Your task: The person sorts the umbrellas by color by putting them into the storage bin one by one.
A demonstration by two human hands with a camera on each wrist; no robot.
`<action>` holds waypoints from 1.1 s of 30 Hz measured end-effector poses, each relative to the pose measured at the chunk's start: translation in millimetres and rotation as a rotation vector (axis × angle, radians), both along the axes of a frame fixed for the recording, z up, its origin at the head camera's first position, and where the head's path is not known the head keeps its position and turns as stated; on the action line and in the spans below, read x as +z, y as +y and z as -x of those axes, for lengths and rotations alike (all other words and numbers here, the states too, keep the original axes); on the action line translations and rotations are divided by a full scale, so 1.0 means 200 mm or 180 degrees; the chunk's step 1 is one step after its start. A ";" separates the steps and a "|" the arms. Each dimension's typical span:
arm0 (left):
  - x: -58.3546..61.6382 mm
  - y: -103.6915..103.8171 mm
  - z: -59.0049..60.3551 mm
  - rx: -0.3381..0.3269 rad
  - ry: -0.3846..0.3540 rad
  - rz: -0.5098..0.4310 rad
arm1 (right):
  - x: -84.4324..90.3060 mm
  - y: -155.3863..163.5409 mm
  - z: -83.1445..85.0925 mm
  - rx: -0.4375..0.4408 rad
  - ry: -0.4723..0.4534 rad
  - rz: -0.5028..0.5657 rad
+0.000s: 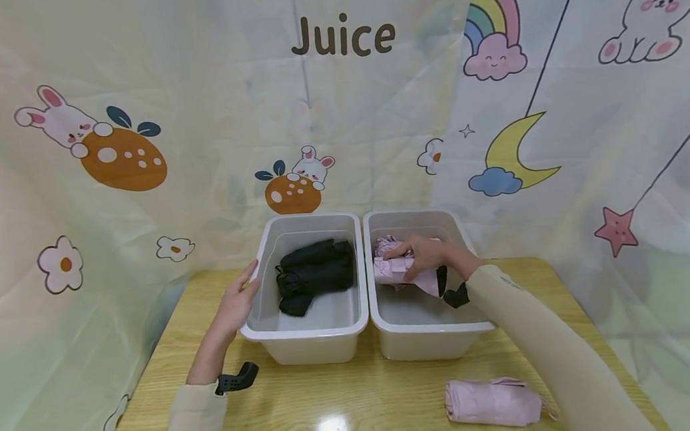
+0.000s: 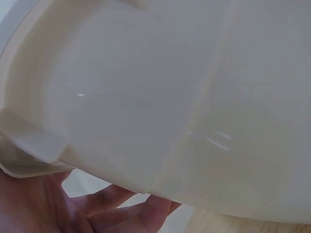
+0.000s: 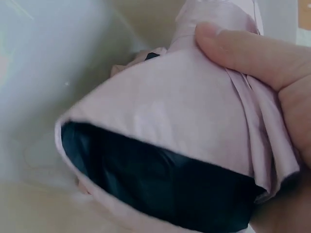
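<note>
In the head view, my right hand [image 1: 426, 253] reaches into the right bin [image 1: 432, 339] and grips a pink folding umbrella [image 1: 388, 272]. The right wrist view shows the thumb pressed on the pink umbrella [image 3: 160, 107], whose loose cloth gapes over a black lining. More bunched pink cloth [image 1: 387, 242] lies behind it. My left hand [image 1: 237, 306] rests at the left rim of the left bin [image 1: 312, 344], fingers fairly straight. In the left wrist view, the bin's outer wall [image 2: 136, 107] hides part of that hand. Black folded umbrellas [image 1: 319, 271] lie inside the left bin.
A rolled pink umbrella [image 1: 493, 402] with a wrist strap lies on the wooden table [image 1: 298, 406], in front of the right bin and beside my right forearm. Both bins stand side by side. A printed cloth [image 1: 364, 141] hangs behind and around the table.
</note>
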State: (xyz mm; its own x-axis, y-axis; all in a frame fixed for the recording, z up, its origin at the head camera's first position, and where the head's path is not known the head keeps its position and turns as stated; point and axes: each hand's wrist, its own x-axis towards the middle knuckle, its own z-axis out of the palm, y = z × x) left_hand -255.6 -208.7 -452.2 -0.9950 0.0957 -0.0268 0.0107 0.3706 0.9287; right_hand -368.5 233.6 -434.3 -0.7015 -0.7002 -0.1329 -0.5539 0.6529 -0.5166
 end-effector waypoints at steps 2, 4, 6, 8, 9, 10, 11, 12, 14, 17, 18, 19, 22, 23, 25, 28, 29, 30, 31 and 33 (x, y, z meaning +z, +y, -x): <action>0.00 0.00 0.01 -0.0002 -0.0047 -0.0028 | -0.01 0.00 0.00 0.0004 -0.0033 -0.0082; -0.01 0.00 0.01 -0.0001 -0.0075 -0.0058 | -0.01 0.00 -0.01 -0.0042 -0.0089 -0.0154; -0.01 -0.01 0.02 -0.0004 -0.0082 -0.0081 | -0.01 -0.01 0.00 -0.0094 -0.0139 -0.0202; 0.00 -0.01 0.02 -0.0009 -0.0076 -0.0069 | -0.03 -0.01 0.01 -0.0166 -0.0168 -0.0267; 0.00 -0.01 0.02 -0.0010 -0.0067 -0.0048 | -0.03 -0.02 0.01 -0.0199 -0.0181 -0.0282; 0.00 -0.01 0.01 -0.0009 -0.0059 -0.0031 | -0.04 -0.02 0.02 -0.0215 -0.0187 -0.0291; 0.00 -0.01 0.01 -0.0003 -0.0051 -0.0021 | -0.06 -0.02 0.02 -0.0214 -0.0195 -0.0290; 0.01 -0.01 0.01 0.0007 -0.0045 -0.0004 | -0.07 -0.03 0.02 -0.0209 -0.0233 -0.0280; 0.01 0.00 0.00 0.0019 -0.0031 0.0028 | -0.09 -0.03 0.02 -0.0211 -0.0326 -0.0253; 0.01 0.00 -0.01 0.0017 -0.0009 0.0037 | -0.13 -0.04 0.02 -0.0253 -0.0477 -0.0194; 0.00 0.00 -0.01 0.0016 -0.0009 0.0038 | -0.14 -0.04 0.02 -0.0291 -0.0531 -0.0181; 0.00 0.00 -0.01 0.0008 -0.0005 0.0036 | -0.15 -0.04 0.02 -0.0326 -0.0563 -0.0182; 0.00 0.00 -0.01 0.0012 -0.0017 0.0017 | -0.17 -0.04 0.01 -0.0423 -0.0625 -0.0128; 0.00 0.00 -0.01 0.0018 -0.0023 0.0013 | -0.17 -0.04 0.00 -0.0440 -0.0642 -0.0120; 0.00 0.00 -0.01 0.0016 -0.0027 0.0001 | -0.17 -0.04 0.00 -0.0411 -0.0636 -0.0112; 0.01 0.00 -0.01 0.0007 -0.0034 -0.0008 | -0.16 -0.05 -0.01 -0.0357 -0.0645 -0.0066; 0.01 0.01 -0.01 0.0001 -0.0038 -0.0011 | -0.16 -0.05 -0.02 -0.0334 -0.0673 -0.0031; 0.01 0.01 -0.02 0.0000 -0.0041 -0.0012 | -0.16 -0.05 -0.02 -0.0313 -0.0688 -0.0016; 0.01 0.01 -0.02 -0.0001 -0.0047 -0.0018 | -0.16 -0.05 -0.02 -0.0305 -0.0724 0.0011; 0.02 0.01 -0.02 0.0003 -0.0061 -0.0025 | -0.16 -0.06 -0.02 -0.0290 -0.0747 0.0032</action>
State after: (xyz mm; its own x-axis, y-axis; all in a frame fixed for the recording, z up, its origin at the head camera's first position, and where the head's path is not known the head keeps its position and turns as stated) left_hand -252.2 -207.3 -449.0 -0.9945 0.0950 -0.0452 -0.0076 0.3634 0.9316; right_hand -364.4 221.9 -466.0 -0.7127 -0.6375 -0.2928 -0.3570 0.6889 -0.6308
